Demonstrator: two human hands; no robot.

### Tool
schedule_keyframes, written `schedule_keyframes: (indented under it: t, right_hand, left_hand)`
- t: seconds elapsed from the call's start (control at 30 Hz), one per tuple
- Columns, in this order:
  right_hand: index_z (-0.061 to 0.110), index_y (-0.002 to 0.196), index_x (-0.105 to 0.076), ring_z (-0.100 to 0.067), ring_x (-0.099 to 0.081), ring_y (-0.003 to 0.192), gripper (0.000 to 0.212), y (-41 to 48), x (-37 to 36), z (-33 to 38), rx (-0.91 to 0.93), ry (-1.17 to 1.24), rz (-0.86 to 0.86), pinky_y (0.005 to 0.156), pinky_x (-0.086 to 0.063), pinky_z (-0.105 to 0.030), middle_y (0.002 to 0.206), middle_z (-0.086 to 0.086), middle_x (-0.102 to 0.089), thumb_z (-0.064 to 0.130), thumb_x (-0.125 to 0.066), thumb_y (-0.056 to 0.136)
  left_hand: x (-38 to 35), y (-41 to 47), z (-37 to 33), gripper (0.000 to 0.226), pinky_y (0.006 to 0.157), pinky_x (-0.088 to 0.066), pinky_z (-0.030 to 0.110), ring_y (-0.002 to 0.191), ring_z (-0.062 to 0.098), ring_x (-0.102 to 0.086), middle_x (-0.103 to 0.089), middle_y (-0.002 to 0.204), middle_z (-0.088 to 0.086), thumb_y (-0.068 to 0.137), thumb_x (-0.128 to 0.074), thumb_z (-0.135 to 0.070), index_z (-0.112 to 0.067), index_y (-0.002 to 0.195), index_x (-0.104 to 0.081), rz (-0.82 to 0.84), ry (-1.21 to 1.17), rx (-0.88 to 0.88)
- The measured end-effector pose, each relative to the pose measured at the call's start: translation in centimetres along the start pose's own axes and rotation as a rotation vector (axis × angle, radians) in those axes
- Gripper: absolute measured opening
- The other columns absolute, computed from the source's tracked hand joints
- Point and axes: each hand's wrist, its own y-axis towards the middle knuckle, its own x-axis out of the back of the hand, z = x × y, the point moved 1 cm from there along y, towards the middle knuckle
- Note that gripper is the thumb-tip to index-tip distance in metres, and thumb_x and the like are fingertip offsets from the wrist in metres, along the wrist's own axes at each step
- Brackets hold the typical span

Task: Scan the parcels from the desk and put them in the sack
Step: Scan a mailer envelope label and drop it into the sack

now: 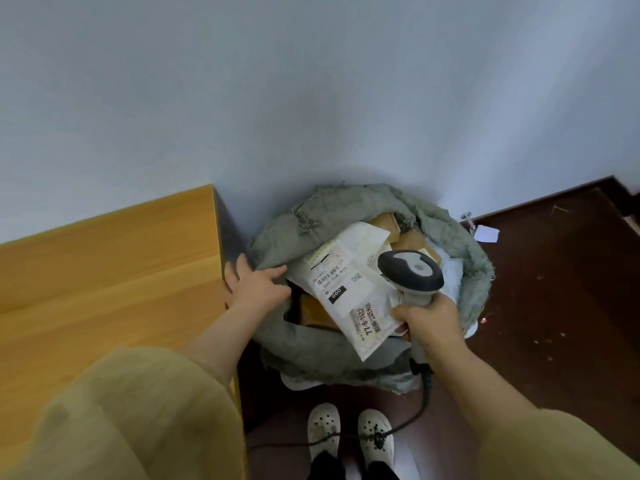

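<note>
Our left hand (pixel 258 284) rests on the left rim of the grey-green sack (pixel 346 209), just beside the right edge of the wooden desk (pixel 104 271), its fingers spread and fairly straight. Our right hand (pixel 431 318) has its fingers curled round the handle of the scanner (pixel 412 273), whose head hangs over the sack's mouth; the thumb lies against the near end of the white parcel (pixel 349 296) (whether it pinches it we cannot tell). That parcel lies label up across the open sack, on top of brown parcels (pixel 410 239). The scanner's cable (pixel 423 400) trails down past our white shoes (pixel 323 427) on the dark floor (pixel 554 289).
</note>
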Motion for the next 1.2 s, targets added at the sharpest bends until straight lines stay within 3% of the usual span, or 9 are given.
schedule_keyframes:
  t: [0.13,0.23,0.3,0.37,0.43,0.53,0.63,0.77,1.2]
  right_hand:
    - [0.001,0.079,-0.057,-0.023,-0.05,0.043,0.014,1.3,-1.8,1.5,0.01,-0.011,0.008,0.05,-0.044,-0.032,0.055,-0.013,-0.055,-0.01,-0.062,0.073]
    - [0.006,0.075,-0.056,-0.027,-0.058,0.049,0.015,2.0,-3.9,3.1,0.038,-0.029,0.027,0.057,-0.051,-0.039,0.052,-0.011,-0.059,-0.006,-0.065,0.071]
    - [0.011,0.081,-0.058,-0.029,-0.066,0.064,0.019,2.0,-5.4,4.2,0.039,0.001,0.065,0.063,-0.056,-0.039,0.069,-0.012,-0.067,0.0,-0.07,0.071]
    - [0.013,0.087,-0.06,-0.028,-0.066,0.08,0.025,1.5,-6.7,4.9,0.017,0.101,0.096,0.069,-0.058,-0.039,0.088,-0.011,-0.064,0.001,-0.074,0.072]
    - [0.01,0.089,-0.06,-0.026,-0.063,0.083,0.025,0.4,-7.2,5.3,0.001,0.204,0.13,0.07,-0.058,-0.039,0.087,-0.01,-0.062,-0.006,-0.073,0.075]
    - [0.003,0.092,-0.061,-0.028,-0.065,0.073,0.022,-2.2,-7.0,4.7,-0.015,0.188,0.151,0.064,-0.059,-0.038,0.079,-0.014,-0.063,-0.01,-0.07,0.077]
    - [0.001,0.102,-0.059,-0.031,-0.068,0.062,0.027,-4.7,-6.5,3.8,-0.061,0.216,0.186,0.065,-0.058,-0.043,0.078,-0.02,-0.068,-0.008,-0.068,0.078]
    - [0.001,0.092,-0.059,-0.025,-0.064,0.049,0.011,-8.6,-6.9,3.3,-0.078,0.248,0.253,0.048,-0.05,-0.028,0.06,-0.017,-0.066,-0.004,-0.063,0.084]
    - [-0.002,0.098,-0.059,-0.022,-0.057,0.047,0.015,-26.5,-8.1,-4.0,-0.039,0.205,0.583,0.041,-0.045,-0.026,0.061,-0.015,-0.06,-0.003,-0.062,0.084]
  left_hand:
    - [0.6,2.7,-0.3,0.051,0.115,-0.022,0.049,0.135,0.031,-0.036,-0.046,0.14,0.008,0.083,-0.06,-0.028,-0.019,0.132,-0.053,-0.062,0.005,-0.085]
    - [2.8,3.6,-0.1,0.056,0.099,-0.046,0.047,0.116,0.033,-0.055,-0.055,0.132,0.011,0.082,-0.056,-0.024,-0.014,0.137,-0.049,-0.231,-0.358,-0.112]
    - [4.2,4.1,0.0,0.062,0.094,-0.049,0.047,0.11,0.032,-0.059,-0.057,0.129,0.01,0.077,-0.052,-0.031,-0.017,0.138,-0.048,-0.287,-0.436,-0.114]
    - [5.1,4.4,0.2,0.06,0.097,-0.047,0.045,0.116,0.031,-0.056,-0.054,0.134,0.009,0.08,-0.053,-0.029,-0.018,0.139,-0.047,-0.269,-0.365,-0.126]
    - [5.1,4.8,0.5,0.059,0.098,-0.046,0.043,0.121,0.031,-0.051,-0.051,0.137,0.009,0.082,-0.054,-0.027,-0.015,0.139,-0.048,-0.221,-0.287,-0.133]
    - [4.5,4.6,1.1,0.068,0.105,-0.04,0.041,0.128,0.03,-0.044,-0.045,0.142,0.011,0.073,-0.053,-0.036,-0.016,0.137,-0.051,-0.146,-0.209,-0.162]
    - [4.2,3.3,1.4,0.057,0.112,-0.03,0.042,0.137,0.03,-0.032,-0.031,0.151,0.012,0.082,-0.059,-0.026,-0.023,0.138,-0.05,-0.126,-0.143,-0.195]
    - [5.0,-0.1,2.1,0.055,0.116,-0.018,0.041,0.142,0.03,-0.021,-0.021,0.155,0.008,0.086,-0.055,-0.025,-0.032,0.14,-0.046,-0.192,-0.017,-0.331]
    - [6.2,-18.0,14.7,0.06,0.117,-0.003,0.047,0.146,0.024,-0.005,-0.013,0.159,0.002,0.092,-0.05,-0.029,-0.034,0.148,-0.027,-0.301,0.208,-0.28]
